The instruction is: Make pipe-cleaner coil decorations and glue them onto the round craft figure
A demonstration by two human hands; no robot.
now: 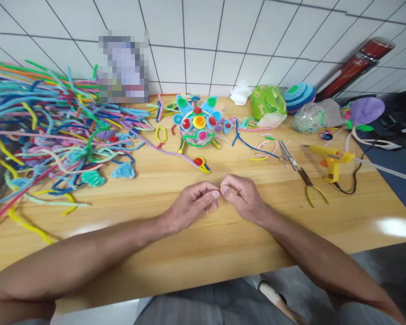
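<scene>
My left hand (196, 201) and my right hand (241, 197) meet fingertip to fingertip over the wooden table (176, 253). Both have thumb and fingers pinched together; whatever is between them is too small or hidden to make out. Just beyond the left hand lies a yellow pipe-cleaner piece with a red coil (199, 162), at the end of a long purple pipe cleaner (169, 151). Farther back stands a clear ball decorated as a face (198, 122), with blue ears, red and yellow coils and yellow feet.
A heap of coloured pipe cleaners (71, 135) covers the left side. On the right lie scissors (289, 155), yellow-handled pliers (311, 187) and a yellow glue gun (331, 160) with a cable. A green ball (268, 104) and a red flask (355, 67) stand near the tiled wall.
</scene>
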